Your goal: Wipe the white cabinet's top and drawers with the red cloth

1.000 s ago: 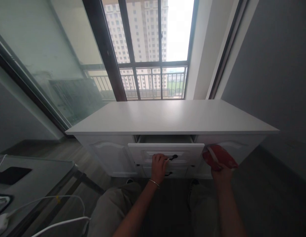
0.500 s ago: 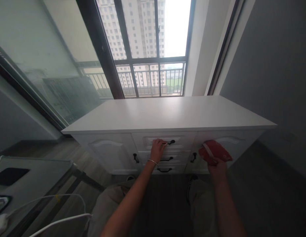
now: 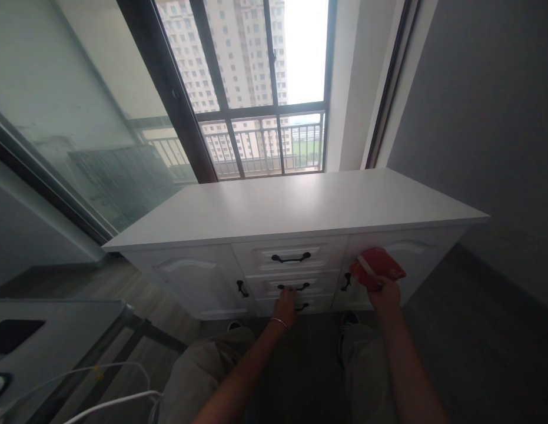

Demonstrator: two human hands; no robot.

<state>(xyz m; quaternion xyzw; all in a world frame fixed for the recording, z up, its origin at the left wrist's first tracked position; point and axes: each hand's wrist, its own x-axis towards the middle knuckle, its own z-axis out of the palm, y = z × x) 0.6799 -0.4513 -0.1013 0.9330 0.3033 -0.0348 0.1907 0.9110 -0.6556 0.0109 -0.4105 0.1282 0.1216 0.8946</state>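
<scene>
My right hand [image 3: 385,295] grips the lower edge of a red packet with a pale stripe [image 3: 376,268], held up before the right door of a white cabinet [image 3: 300,203]. What the packet contains is hidden. My left hand [image 3: 285,307], with a thin bracelet at the wrist, has its fingertips curled at the black middle drawer handle [image 3: 305,286]. Above it is the top drawer handle [image 3: 291,258], with no hand on it. The left hand partly covers the bottom drawer handle [image 3: 302,307]. All the drawers look shut.
Black handles sit on the left door [image 3: 242,288] and right door [image 3: 346,282]. A grey-topped table [image 3: 70,318] with white cables [image 3: 115,400] stands at the left. Behind the cabinet are a window [image 3: 260,106] and glass panel. A grey wall [image 3: 485,118] rises at right.
My left hand has let go of the top drawer handle and moved down to the middle one. My right hand still holds the red packet. The view has shifted slightly.
</scene>
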